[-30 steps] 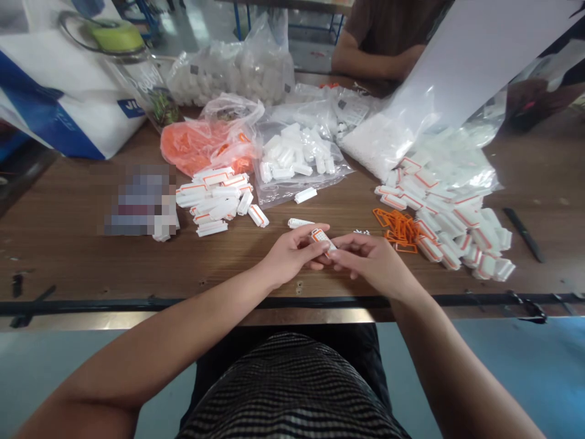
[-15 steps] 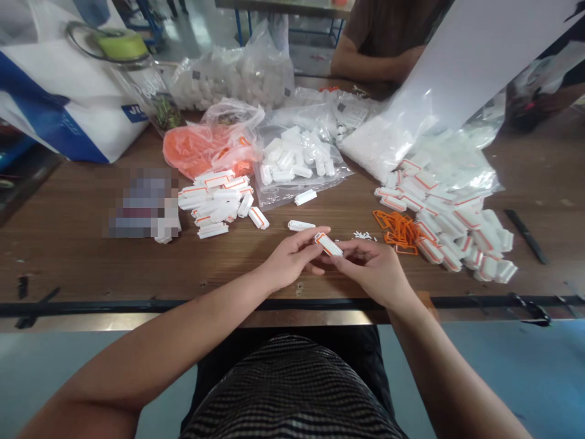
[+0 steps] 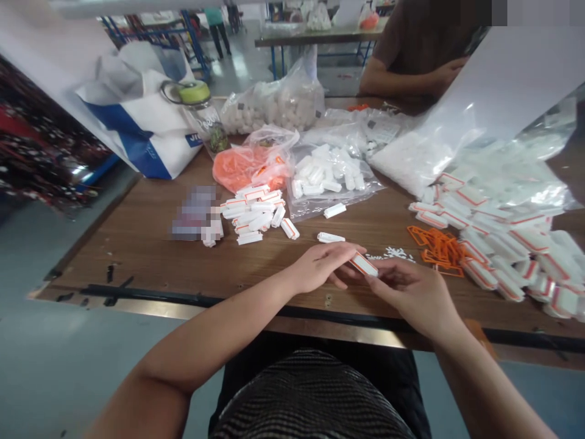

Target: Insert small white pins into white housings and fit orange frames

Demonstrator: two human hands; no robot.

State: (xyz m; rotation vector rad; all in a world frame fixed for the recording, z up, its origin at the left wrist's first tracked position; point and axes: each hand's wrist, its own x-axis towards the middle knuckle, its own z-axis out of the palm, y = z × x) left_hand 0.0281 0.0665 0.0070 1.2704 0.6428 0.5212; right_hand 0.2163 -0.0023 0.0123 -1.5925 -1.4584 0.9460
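Both hands meet over the near part of the table, closed on one small white plastic case with an orange trim (image 3: 365,266). My left hand (image 3: 320,268) grips its upper left end, and my right hand (image 3: 415,296) pinches the lower right end. A smooth white face of the case points up. Just behind my fingers lie small white plastic pieces (image 3: 397,253), partly hidden by my right hand. A single white case (image 3: 331,238) rests beyond my left hand. To the right of them is a heap of orange plastic frames (image 3: 437,249).
White cases with orange trim form a left pile (image 3: 256,210) and a larger right pile (image 3: 516,244). Behind stand an orange-filled bag (image 3: 242,167), an open bag of white cases (image 3: 326,174), a bottle (image 3: 208,119) and a carrier bag (image 3: 155,134). Another person's arm (image 3: 397,79) is across the table.
The view has swung left, so the table's things appear farther right. The held case has turned over, from a gridded face to a smooth one. Both hands still grip it.
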